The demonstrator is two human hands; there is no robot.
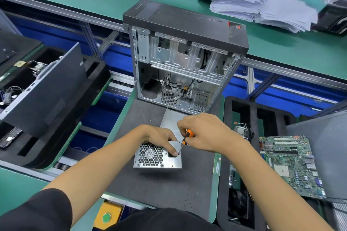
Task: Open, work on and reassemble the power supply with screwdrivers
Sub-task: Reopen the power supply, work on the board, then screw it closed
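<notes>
The right hand [202,133] grasped the orange screwdriver [185,139], tip at the power supply [159,155] near its right edge. The left hand [159,137] held the box's top; the computer case [184,58] stood beyond.

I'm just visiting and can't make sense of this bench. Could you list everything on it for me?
power supply: one, silver, on the dark mat, in front of the case
screwdriver: one, orange and black, tip at the power supply's rear face
case: one, black and silver, open, standing behind the power supply
mat: one, dark grey, under the power supply
motherboard: one, green, at right
paper stacks: several, white, far right on the green bench
button box: one, yellow with green button, near edge
left hand: one, steadies the power supply
right hand: one, its grip is round the screwdriver
</notes>
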